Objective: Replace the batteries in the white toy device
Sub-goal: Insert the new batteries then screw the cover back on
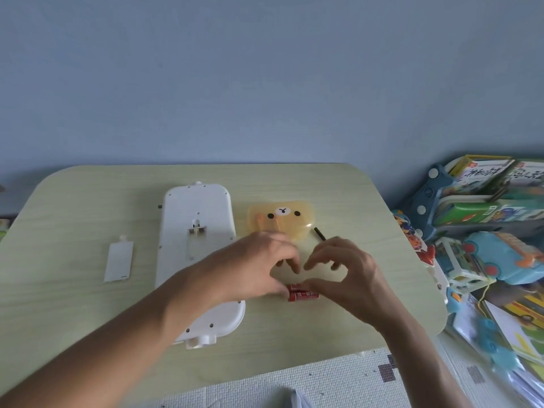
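The white toy device (195, 231) lies face down on the pale green table (88, 207), its battery compartment uncovered. The white battery cover (118, 262) lies apart to its left. Two red batteries (301, 292) lie side by side on the table right of the device. My left hand (253, 266) reaches across the device and pinches the batteries' left end with thumb and curled fingers. My right hand (344, 275) pinches their right end. Both thumbs touch the batteries; the fingers arch above them.
A yellow bear-face box (281, 219) sits just beyond my hands, with a dark thin tool (319, 234) beside it. Toys and books (485, 231) crowd the floor at the right. A white textured mat (294, 384) lies below the table's near edge.
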